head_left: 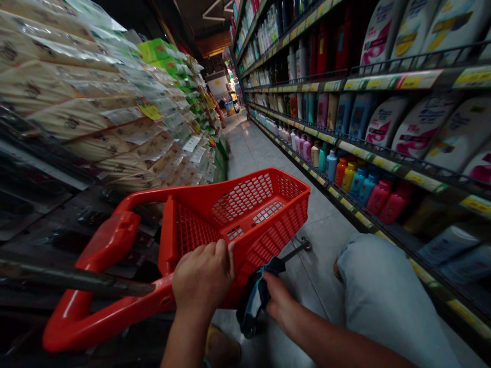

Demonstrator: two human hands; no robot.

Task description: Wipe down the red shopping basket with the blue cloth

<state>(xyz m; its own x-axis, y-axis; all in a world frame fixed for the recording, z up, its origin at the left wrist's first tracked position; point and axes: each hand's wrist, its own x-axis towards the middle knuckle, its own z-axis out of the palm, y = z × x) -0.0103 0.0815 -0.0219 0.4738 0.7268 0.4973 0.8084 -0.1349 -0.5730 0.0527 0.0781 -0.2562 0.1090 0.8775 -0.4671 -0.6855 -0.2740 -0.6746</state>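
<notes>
The left hand (202,278) has its fingers (215,250) curled together and clamped on the top edge of a red plastic shopping basket (245,204). Just to the right of those fingers, the right hand (282,301) has its fingers (271,282) closed on a crumpled dark blue cloth (256,296), which hangs against the outside of the basket; how firm that pinch is, I cannot tell. The basket looks light and fairly stiff, though its thin moulded mesh may flex a little, and the rim under the left fingers seems a sound place to hold. Left of the fingers runs a long, glossy red tow handle (88,301), which looks smooth and perhaps slippery. The cloth looks soft and limp, so it would probably bunch in a grip.

Past the right fingers, a thin metal rod (295,250) sticks out from behind the basket, and further right is a knee in pale denim (383,286). Beyond the fingers stretches a grey tiled floor (268,163). Farther right stand black metal shelves (383,163) of colourful plastic bottles (358,184), and farther left rise stacked, wrapped packs (95,117).
</notes>
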